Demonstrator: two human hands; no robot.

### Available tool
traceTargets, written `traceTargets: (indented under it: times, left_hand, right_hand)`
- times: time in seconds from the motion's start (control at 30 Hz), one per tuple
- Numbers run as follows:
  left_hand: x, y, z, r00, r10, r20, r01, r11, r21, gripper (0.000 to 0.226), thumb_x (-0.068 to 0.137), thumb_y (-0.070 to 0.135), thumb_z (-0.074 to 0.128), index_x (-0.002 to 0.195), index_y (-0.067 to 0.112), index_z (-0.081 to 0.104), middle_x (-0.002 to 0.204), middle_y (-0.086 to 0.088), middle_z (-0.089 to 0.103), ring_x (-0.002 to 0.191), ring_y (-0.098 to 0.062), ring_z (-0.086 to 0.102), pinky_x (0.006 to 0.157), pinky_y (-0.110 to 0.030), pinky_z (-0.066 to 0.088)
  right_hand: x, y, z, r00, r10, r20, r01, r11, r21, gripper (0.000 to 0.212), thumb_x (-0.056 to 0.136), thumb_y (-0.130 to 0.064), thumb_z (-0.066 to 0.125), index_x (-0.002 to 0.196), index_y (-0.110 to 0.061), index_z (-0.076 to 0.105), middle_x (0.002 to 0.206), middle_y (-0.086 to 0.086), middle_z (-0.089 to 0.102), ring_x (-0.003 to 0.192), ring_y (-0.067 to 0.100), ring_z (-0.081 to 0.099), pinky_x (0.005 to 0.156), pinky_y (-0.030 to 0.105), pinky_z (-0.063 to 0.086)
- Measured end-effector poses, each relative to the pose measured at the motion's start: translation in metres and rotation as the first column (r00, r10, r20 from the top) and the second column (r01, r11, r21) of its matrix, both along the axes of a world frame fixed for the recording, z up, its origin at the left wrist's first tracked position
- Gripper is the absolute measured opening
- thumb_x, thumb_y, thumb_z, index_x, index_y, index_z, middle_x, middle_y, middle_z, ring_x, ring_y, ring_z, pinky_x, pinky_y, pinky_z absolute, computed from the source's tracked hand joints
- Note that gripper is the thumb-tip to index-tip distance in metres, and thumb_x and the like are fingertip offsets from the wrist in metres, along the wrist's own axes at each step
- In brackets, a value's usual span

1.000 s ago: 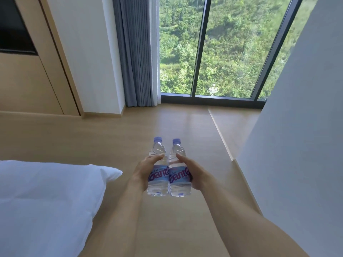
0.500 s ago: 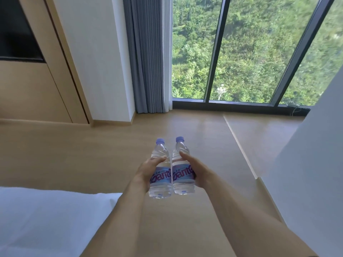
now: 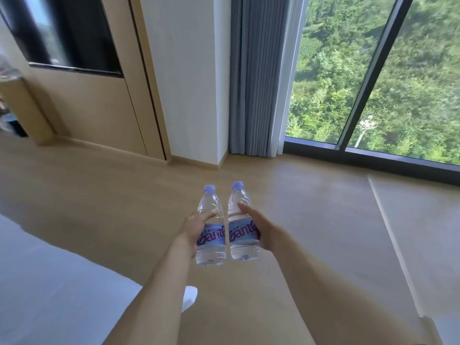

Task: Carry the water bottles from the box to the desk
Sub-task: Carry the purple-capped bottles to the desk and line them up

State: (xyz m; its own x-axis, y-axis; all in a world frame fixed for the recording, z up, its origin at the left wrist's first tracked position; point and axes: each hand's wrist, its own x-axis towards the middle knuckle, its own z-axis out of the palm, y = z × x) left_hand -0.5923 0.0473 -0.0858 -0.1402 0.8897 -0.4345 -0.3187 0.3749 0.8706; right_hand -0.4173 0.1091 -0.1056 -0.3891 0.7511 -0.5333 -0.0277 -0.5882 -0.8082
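The left grip [image 3: 193, 229] wraps around the left water bottle [image 3: 211, 235] at its label, and the right grip [image 3: 261, 230] grasps the right water bottle [image 3: 242, 230] the same way. Both bottles stand upright, side by side, almost touching, held in the air above the wooden floor [image 3: 311, 220], beside the white bed [image 3: 49, 282].
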Motion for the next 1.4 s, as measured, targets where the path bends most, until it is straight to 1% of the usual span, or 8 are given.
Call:
traceTargets:
  times: [0.17,0.4,0.6,0.73,0.97,1.17,1.33,1.4]
  left_hand:
    - [-0.005,0.071,0.007,0.995,0.102,0.019,-0.102,0.995,0.011,0.022,0.089,0.019,0.072,0.107,0.008,0.064,0.094,-0.025,0.067,0.084,-0.041,0.068,0.078,-0.057,0.057]
    - [-0.019,0.135,0.000,0.976,0.213,0.033,-0.211,0.976,-0.049,0.021,0.088,0.020,0.074,0.104,0.012,0.062,0.084,-0.019,0.070,0.068,-0.036,0.071,0.061,-0.048,0.061]
    - [-0.046,0.195,-0.009,0.976,0.216,0.021,-0.214,0.975,-0.056,0.052,0.089,0.021,0.073,0.132,0.001,0.053,0.110,-0.029,0.066,0.094,-0.045,0.067,0.090,-0.066,0.052]
    - [-0.084,0.246,-0.017,0.971,0.235,0.037,-0.233,0.971,-0.051,0.055,0.089,0.023,0.073,0.135,0.002,0.051,0.126,-0.035,0.061,0.100,-0.050,0.067,0.091,-0.067,0.052]
    - [-0.182,0.342,-0.013,0.961,0.268,0.071,-0.267,0.964,-0.014,0.050,0.093,0.026,0.069,0.136,0.008,0.052,0.112,-0.029,0.066,0.096,-0.043,0.065,0.093,-0.060,0.052]
    - [-0.282,0.392,0.000,0.933,0.358,0.047,-0.356,0.934,-0.037,0.043,0.088,0.032,0.074,0.123,0.014,0.057,0.070,-0.012,0.074,0.059,-0.028,0.073,0.049,-0.036,0.058]
    - [-0.349,0.409,0.007,0.874,0.486,0.024,-0.485,0.874,-0.027,0.054,0.072,0.035,0.086,0.117,0.013,0.066,0.096,-0.018,0.075,0.080,-0.036,0.076,0.076,-0.054,0.062]
    - [-0.370,0.413,0.009,0.844,0.535,0.031,-0.535,0.845,-0.031,0.053,0.072,0.037,0.086,0.116,0.014,0.067,0.109,-0.021,0.074,0.090,-0.038,0.075,0.084,-0.061,0.058]
  right_hand:
    - [-0.008,0.091,0.006,0.997,0.078,-0.001,-0.078,0.997,-0.013,0.061,0.086,-0.047,0.072,0.128,-0.005,0.059,0.108,0.022,0.070,0.086,0.033,0.070,0.078,0.042,0.058]
    - [-0.033,0.170,0.004,0.988,0.155,0.006,-0.154,0.988,-0.029,0.067,0.086,-0.048,0.072,0.134,-0.003,0.057,0.109,0.023,0.070,0.091,0.035,0.070,0.085,0.045,0.058]
    - [-0.065,0.232,-0.003,0.979,0.199,0.047,-0.198,0.980,-0.019,0.070,0.085,-0.049,0.074,0.134,-0.002,0.057,0.120,0.026,0.068,0.106,0.040,0.069,0.095,0.050,0.056]
    - [-0.104,0.286,-0.004,0.970,0.226,0.086,-0.226,0.974,-0.009,0.069,0.085,-0.049,0.074,0.134,-0.003,0.058,0.114,0.024,0.071,0.093,0.035,0.072,0.082,0.043,0.059]
    - [-0.212,0.395,0.007,0.951,0.283,0.121,-0.289,0.957,0.036,0.066,0.084,-0.049,0.074,0.131,-0.005,0.060,0.115,0.023,0.072,0.094,0.034,0.072,0.085,0.045,0.059]
    - [-0.319,0.455,0.019,0.928,0.356,0.111,-0.361,0.932,0.026,0.058,0.085,-0.048,0.074,0.124,-0.008,0.060,0.107,0.021,0.074,0.085,0.032,0.075,0.068,0.040,0.061]
    - [-0.395,0.483,0.022,0.880,0.462,0.108,-0.466,0.885,0.016,0.063,0.088,-0.046,0.071,0.135,-0.008,0.055,0.112,0.022,0.072,0.086,0.032,0.073,0.072,0.040,0.061]
    - [-0.427,0.493,0.020,0.860,0.497,0.115,-0.501,0.865,0.014,0.064,0.088,-0.046,0.071,0.136,-0.008,0.054,0.119,0.023,0.070,0.097,0.035,0.072,0.085,0.046,0.060]
